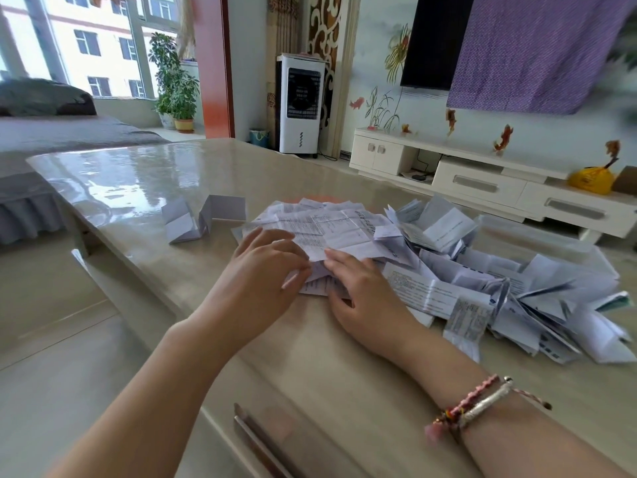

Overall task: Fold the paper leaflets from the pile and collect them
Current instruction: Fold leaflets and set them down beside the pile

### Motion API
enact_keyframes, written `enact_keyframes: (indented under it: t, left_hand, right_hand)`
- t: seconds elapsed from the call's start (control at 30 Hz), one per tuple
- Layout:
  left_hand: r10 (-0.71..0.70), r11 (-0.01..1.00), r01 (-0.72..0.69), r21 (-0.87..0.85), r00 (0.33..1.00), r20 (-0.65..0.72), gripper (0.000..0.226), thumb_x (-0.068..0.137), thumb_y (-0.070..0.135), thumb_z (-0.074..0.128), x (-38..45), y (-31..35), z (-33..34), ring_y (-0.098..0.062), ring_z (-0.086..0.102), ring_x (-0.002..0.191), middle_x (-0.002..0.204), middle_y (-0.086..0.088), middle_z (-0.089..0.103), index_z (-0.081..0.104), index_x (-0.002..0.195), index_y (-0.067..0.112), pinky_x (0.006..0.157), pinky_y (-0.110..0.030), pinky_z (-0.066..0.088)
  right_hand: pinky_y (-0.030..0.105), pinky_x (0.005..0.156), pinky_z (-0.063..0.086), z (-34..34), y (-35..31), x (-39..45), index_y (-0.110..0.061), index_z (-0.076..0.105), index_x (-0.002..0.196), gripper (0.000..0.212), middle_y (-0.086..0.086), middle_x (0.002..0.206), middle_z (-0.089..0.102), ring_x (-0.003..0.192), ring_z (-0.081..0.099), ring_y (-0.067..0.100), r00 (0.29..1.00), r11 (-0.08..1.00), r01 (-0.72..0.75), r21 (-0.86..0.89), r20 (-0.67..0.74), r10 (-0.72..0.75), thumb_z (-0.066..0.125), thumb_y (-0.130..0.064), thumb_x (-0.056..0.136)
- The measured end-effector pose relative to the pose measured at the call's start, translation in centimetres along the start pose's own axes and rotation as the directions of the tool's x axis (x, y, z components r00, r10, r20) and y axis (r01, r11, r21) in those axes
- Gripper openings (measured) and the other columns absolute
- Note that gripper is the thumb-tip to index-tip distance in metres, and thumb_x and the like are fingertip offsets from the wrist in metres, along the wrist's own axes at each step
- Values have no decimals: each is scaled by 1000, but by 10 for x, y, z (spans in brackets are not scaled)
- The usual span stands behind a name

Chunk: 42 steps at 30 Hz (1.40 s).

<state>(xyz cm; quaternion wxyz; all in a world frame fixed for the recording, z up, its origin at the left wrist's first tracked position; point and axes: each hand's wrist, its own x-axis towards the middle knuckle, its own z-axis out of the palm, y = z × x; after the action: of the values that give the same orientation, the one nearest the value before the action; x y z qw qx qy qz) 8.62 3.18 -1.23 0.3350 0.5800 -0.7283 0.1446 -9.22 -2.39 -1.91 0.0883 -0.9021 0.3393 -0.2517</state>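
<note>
A printed white leaflet [331, 232] lies partly unfolded at the near left edge of a big pile of paper leaflets [489, 270] on the beige table [144, 181]. My left hand [265, 270] pinches the leaflet's near edge with curled fingers. My right hand [362, 284] lies on the same edge beside it, fingers pressing the paper down. Two folded leaflets [203, 219] stand apart on the table, left of the pile.
A clear plastic box [537, 236] sits behind the pile at the right. The table's near-left edge [155, 281] runs diagonally beside my left arm. A white TV cabinet [482, 181] and a fan unit [301, 101] stand beyond the table.
</note>
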Motion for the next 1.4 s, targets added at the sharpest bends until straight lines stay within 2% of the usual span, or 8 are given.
enact_keyframes:
  t: [0.07,0.2,0.57,0.77,0.93,1.1,1.23,1.4]
  left_hand:
    - [-37,999,37,-5,999,-10,16,81,39,65,-3,2,-4,-14,52,115,107,13,68,69,91,28,101,-23,28]
    - [-230,973,230,-34,973,1,59,69,19,81,-9,-1,-15,-18,45,118,122,8,55,37,104,35,94,-23,28]
    - [-277,956,276,102,961,2,64,76,34,78,-19,-29,-22,-19,45,128,137,12,52,50,134,35,107,-32,27]
    - [-288,952,287,103,958,-9,81,78,36,76,-17,-27,-26,-20,28,141,155,9,28,32,146,35,114,-42,23]
    - [-225,971,230,66,972,-74,50,85,27,68,-20,-34,-26,-21,39,134,139,9,51,53,132,29,109,-35,25]
    - [-272,962,268,-46,951,-147,57,80,18,73,-18,-32,-30,-21,51,118,126,4,58,52,133,24,99,-37,39]
    - [-518,809,405,-425,833,-194,49,82,28,72,-12,-22,-34,0,62,87,107,15,62,52,126,28,74,-16,48]
    - [-679,670,637,-381,734,35,60,83,26,73,-9,-23,-26,-13,59,81,93,8,58,40,133,23,64,-26,43]
  right_hand:
    - [28,113,27,0,0,-1,-8,47,139,45,1,148,42,134,38,17,1000,998,24,53,2,-24,50,-13,94]
    - [14,104,34,-2,1,-1,-9,54,130,39,-1,131,54,123,48,8,996,974,-12,226,-81,31,55,-7,91]
    - [10,72,47,-17,4,3,-19,60,86,27,-6,87,66,81,62,3,913,719,-92,689,-230,337,59,9,83]
    - [14,69,48,-17,10,5,-19,46,110,41,18,93,59,80,58,13,918,632,-146,761,-134,373,64,7,83]
    - [19,76,46,-15,9,4,-13,67,96,7,17,98,65,81,57,6,951,710,-157,686,-89,296,64,-14,89]
    - [9,61,45,-20,9,3,-16,69,90,23,-15,72,71,69,62,-5,945,672,-123,730,-120,303,54,2,93]
    - [8,49,41,-22,7,3,-13,63,86,19,-10,75,69,57,66,3,923,636,-148,758,-125,365,49,-6,98]
    - [14,57,50,-16,12,2,-12,59,94,7,0,93,71,58,64,-1,896,699,-264,664,-99,432,58,-19,95]
